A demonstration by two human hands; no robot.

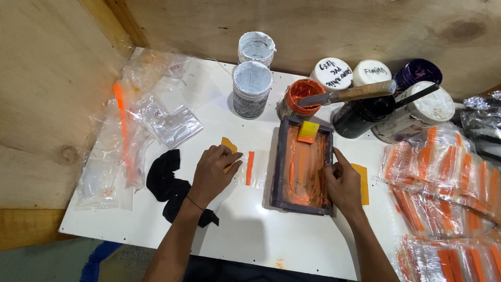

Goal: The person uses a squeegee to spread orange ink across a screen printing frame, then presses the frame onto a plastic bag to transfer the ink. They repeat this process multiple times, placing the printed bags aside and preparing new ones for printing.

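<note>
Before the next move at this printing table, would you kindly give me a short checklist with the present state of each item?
1. Left hand presses flat on the clear plastic pouch with the orange stripe: ok.
2. Right hand grips the right edge of the dark-framed printing screen smeared with orange ink: ok.
3. Yellow-and-orange squeegee card rests inside the frame, at its top: ok.
4. Open orange ink jar stands upright, with the wooden-handled palette knife lying across its rim: ok.
5. Pouch lined up under the screen: not ok, it lies beside the frame.
6. Ink enough on the mesh: cannot tell.
</note>
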